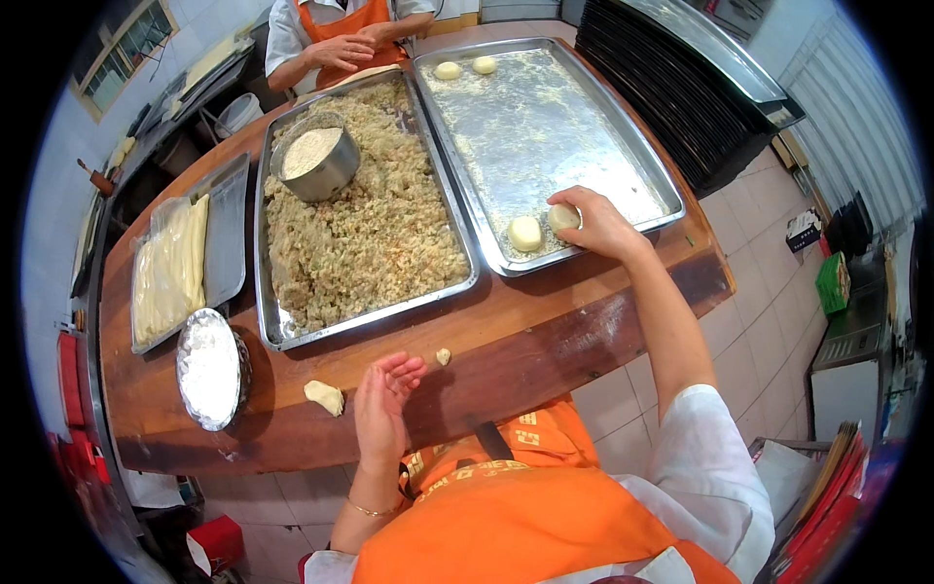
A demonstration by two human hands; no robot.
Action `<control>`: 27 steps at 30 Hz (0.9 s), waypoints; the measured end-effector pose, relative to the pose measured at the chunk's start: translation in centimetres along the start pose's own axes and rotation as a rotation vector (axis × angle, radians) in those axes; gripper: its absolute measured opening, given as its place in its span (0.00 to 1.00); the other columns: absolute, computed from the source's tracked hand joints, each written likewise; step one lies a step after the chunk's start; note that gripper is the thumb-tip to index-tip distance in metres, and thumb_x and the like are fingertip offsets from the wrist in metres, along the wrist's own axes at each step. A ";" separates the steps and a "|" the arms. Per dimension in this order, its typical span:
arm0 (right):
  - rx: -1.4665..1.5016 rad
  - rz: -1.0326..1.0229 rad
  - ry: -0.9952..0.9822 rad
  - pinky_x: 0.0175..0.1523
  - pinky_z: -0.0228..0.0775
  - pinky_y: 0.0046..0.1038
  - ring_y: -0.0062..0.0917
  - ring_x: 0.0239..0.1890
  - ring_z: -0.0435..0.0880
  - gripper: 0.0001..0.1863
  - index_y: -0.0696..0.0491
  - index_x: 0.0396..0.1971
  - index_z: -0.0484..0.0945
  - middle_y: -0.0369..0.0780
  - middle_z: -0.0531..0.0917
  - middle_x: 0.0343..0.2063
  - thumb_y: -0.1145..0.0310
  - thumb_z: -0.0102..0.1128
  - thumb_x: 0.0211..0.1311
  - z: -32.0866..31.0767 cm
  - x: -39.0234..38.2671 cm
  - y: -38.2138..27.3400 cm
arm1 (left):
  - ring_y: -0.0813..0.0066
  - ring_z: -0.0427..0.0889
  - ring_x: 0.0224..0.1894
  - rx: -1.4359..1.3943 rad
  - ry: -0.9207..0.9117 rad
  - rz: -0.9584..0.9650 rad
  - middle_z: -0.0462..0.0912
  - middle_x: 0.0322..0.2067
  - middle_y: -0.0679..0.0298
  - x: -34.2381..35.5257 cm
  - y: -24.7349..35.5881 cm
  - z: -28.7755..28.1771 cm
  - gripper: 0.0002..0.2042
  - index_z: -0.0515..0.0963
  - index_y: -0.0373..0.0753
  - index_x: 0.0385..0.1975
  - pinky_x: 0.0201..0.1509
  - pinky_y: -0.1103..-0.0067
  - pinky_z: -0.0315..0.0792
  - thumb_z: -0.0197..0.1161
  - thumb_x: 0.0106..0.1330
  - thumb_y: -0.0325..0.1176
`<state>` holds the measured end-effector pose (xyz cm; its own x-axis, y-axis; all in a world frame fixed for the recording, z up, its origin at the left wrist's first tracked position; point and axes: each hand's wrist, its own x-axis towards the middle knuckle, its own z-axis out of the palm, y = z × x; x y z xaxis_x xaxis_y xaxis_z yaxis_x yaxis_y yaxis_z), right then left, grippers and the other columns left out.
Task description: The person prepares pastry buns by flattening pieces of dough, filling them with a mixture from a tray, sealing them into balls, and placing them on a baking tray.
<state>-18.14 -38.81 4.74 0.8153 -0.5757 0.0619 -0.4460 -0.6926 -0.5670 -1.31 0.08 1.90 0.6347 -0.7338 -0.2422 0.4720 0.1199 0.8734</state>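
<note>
My right hand (593, 224) grips a round pale dough piece (562, 217) low over the near end of a floury metal tray (667, 200), beside another dough round (524, 234). Two more rounds lie at the tray's far left. My left hand (387, 399) is open above the table's near edge, palm partly turned inward, fingers loosely curved. Near it lie a dough lump (324, 397) and a small scrap (444, 356). To the left, a large tray of crumbly mixture (360, 253) holds a metal container of pale powder (313, 156).
A wooden table (584, 331) carries a bowl of white powder (207, 365) and a tray of pale dough (167, 268). A person in an orange apron (341, 29) stands across it, hands near chest level. Stacked black trays (662, 97) stand at right; a red box (214, 540) is on the floor.
</note>
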 end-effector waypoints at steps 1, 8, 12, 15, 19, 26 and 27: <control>-0.008 0.004 -0.013 0.63 0.70 0.36 0.41 0.56 0.79 0.25 0.54 0.52 0.80 0.47 0.81 0.52 0.71 0.69 0.51 0.1 0.2 -0.2 | 0.64 0.83 0.49 -0.004 -0.006 0.001 0.83 0.47 0.51 -0.1 -0.1 0.0 0.21 0.72 0.30 0.54 0.55 0.72 0.75 0.41 0.82 0.43; -0.222 -0.025 -0.052 0.64 0.70 0.36 0.42 0.56 0.78 0.24 0.54 0.51 0.80 0.47 0.81 0.50 0.71 0.69 0.50 -0.7 0.8 1.3 | 0.65 0.83 0.49 0.008 0.023 -0.004 0.83 0.46 0.52 -0.6 -0.1 0.3 0.20 0.73 0.30 0.53 0.55 0.73 0.76 0.41 0.82 0.42; -0.074 0.091 -0.081 0.64 0.69 0.35 0.41 0.56 0.78 0.24 0.52 0.51 0.80 0.46 0.81 0.51 0.71 0.69 0.50 -1.6 0.3 0.9 | 0.65 0.83 0.48 0.005 0.044 -0.008 0.83 0.45 0.53 -0.6 -0.5 -0.7 0.19 0.73 0.30 0.52 0.54 0.73 0.76 0.42 0.82 0.42; -0.042 0.096 -0.105 0.65 0.69 0.35 0.41 0.57 0.77 0.24 0.52 0.51 0.80 0.46 0.80 0.51 0.71 0.69 0.50 -1.2 0.4 1.4 | 0.65 0.83 0.48 0.001 0.037 -0.004 0.83 0.45 0.52 -0.5 -0.8 -1.2 0.19 0.74 0.31 0.51 0.53 0.73 0.77 0.42 0.82 0.41; -0.101 0.100 -0.150 0.66 0.67 0.35 0.41 0.61 0.74 0.26 0.51 0.52 0.80 0.45 0.77 0.56 0.71 0.70 0.48 -1.0 0.7 1.4 | 0.66 0.84 0.47 -0.011 0.038 -0.013 0.83 0.45 0.53 -0.7 -0.7 -1.2 0.18 0.74 0.31 0.52 0.53 0.74 0.76 0.44 0.81 0.41; -0.095 0.056 -0.168 0.70 0.64 0.34 0.42 0.63 0.71 0.35 0.48 0.59 0.77 0.47 0.74 0.59 0.68 0.74 0.46 -0.6 1.9 1.9 | 0.70 0.83 0.48 0.089 0.120 0.113 0.83 0.45 0.55 -0.5 -0.1 -4.4 0.16 0.74 0.31 0.52 0.55 0.75 0.76 0.48 0.80 0.38; 0.064 0.015 -0.088 0.70 0.62 0.36 0.38 0.63 0.71 0.37 0.49 0.62 0.75 0.45 0.74 0.60 0.66 0.74 0.46 -0.5 1.8 2.8 | 0.71 0.83 0.48 0.158 0.177 0.164 0.83 0.45 0.56 -0.6 0.0 -5.7 0.15 0.74 0.31 0.52 0.55 0.76 0.76 0.49 0.80 0.37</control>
<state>-18.16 -42.02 3.66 0.8393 -0.5434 -0.0181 -0.4364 -0.6534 -0.6186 1.76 4.34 -0.29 0.7984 -0.5831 -0.1504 0.2621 0.1117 0.9585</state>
